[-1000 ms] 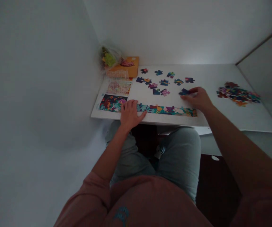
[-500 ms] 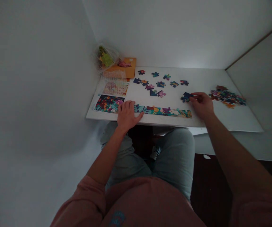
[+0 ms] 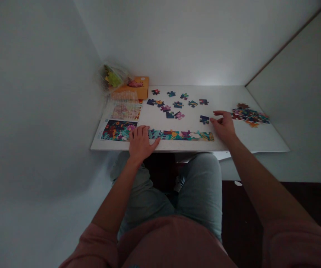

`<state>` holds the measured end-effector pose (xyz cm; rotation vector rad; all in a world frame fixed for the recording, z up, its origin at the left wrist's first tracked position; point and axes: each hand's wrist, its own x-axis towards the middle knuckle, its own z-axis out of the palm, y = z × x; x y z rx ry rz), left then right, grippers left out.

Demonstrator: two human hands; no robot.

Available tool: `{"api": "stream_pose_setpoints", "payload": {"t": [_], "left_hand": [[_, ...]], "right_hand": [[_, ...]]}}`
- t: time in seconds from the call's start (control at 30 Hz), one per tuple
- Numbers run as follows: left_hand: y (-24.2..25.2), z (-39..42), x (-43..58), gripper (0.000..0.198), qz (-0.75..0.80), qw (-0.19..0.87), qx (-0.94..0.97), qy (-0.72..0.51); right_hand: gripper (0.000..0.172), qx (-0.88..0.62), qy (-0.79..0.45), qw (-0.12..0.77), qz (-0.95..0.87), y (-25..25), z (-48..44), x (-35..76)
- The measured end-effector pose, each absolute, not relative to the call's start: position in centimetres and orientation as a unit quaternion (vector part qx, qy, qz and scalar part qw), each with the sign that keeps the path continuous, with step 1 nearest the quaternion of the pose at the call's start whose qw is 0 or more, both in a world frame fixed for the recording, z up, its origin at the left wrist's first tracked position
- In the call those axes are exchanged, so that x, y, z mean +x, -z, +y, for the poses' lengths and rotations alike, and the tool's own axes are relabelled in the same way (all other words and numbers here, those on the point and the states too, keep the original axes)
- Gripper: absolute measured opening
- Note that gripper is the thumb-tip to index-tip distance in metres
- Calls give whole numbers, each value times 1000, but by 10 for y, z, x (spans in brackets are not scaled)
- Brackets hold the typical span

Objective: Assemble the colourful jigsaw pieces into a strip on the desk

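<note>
Right grip (image 3: pixel 224 126) is standing open with its fingers spread, holding nothing, and its fingertips are stopping just beside a dark blue jigsaw piece (image 3: pixel 204 119) that is lying flat on the white worktop (image 3: pixel 250 141). Left grip (image 3: pixel 140 143) is also open, resting palm-down near the front edge of the worktop, with its fingers lying against the left end of an assembled jigsaw strip (image 3: pixel 181 135). This multicoloured floral strip is running along the front edge, between the two grips. Behind it, a scattered group of loose jigsaw pieces (image 3: pixel 171 104) is lying well apart from the strip, some touching one another and most lying separately. A heaped pile of jigsaw pieces (image 3: pixel 250 115) is sitting on the right side of the worktop, near the right grip. On the left side, a dark floral picture sheet (image 3: pixel 118 130) is lying beside the left grip, with a paler printed sheet (image 3: pixel 126 111) behind it. Farther back, an orange box (image 3: pixel 129 87) is standing at the rear, next to a clear plastic bag (image 3: pixel 112 77). Below the worktop, the person's legs (image 3: pixel 202 186) are showing in pale denim.
</note>
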<state>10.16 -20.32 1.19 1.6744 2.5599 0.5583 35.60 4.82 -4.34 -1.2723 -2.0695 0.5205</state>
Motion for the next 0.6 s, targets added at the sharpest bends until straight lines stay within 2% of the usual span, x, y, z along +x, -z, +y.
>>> {"api": "stream_pose_setpoints", "payload": {"t": [0.13, 0.33, 0.6], "left_hand": [[-14, -202, 104, 52, 824, 12, 537, -180], [-12, -201, 101, 49, 822, -14, 530, -207], [-12, -173, 66, 40, 810, 24, 536, -237]], "right_hand": [[29, -466, -193, 297, -810, 43, 50, 356], [29, -463, -181, 270, -824, 41, 50, 354], [26, -451, -168, 262, -837, 40, 52, 354]]}}
